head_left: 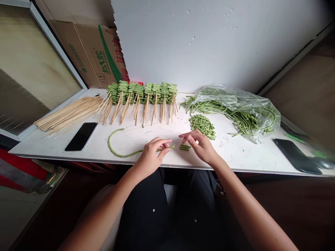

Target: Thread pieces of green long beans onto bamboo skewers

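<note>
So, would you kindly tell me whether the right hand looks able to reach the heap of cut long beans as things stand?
Probably yes: the right hand sits just in front of the heap of cut long beans, and no object appears between them.

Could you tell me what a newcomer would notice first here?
A row of green beans on wooden skewers stands along the back of the white table, beside a bundle of bare skewers. In front, the left hand pinches a long bean; the right hand is beside short cut pieces.
</note>
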`<action>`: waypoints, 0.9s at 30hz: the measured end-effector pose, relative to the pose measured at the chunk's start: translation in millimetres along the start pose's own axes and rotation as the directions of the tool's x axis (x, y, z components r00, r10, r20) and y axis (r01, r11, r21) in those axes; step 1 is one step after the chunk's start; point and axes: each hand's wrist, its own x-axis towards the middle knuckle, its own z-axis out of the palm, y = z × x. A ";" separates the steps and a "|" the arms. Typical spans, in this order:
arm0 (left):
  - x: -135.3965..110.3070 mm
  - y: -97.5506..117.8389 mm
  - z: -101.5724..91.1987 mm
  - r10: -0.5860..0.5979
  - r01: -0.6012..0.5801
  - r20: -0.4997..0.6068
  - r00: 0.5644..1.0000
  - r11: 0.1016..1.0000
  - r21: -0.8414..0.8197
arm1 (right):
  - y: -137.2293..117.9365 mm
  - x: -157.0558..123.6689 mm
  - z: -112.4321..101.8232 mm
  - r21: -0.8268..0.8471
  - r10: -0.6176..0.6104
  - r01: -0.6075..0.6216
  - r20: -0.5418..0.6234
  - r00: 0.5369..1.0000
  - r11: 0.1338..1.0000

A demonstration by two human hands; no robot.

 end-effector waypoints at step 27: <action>-3.3 15.9 0.7 0.136 -0.134 -0.016 0.991 0.989 0.057 | -45.1 -15.4 17.8 -0.369 -0.553 0.484 -0.103 0.827 0.793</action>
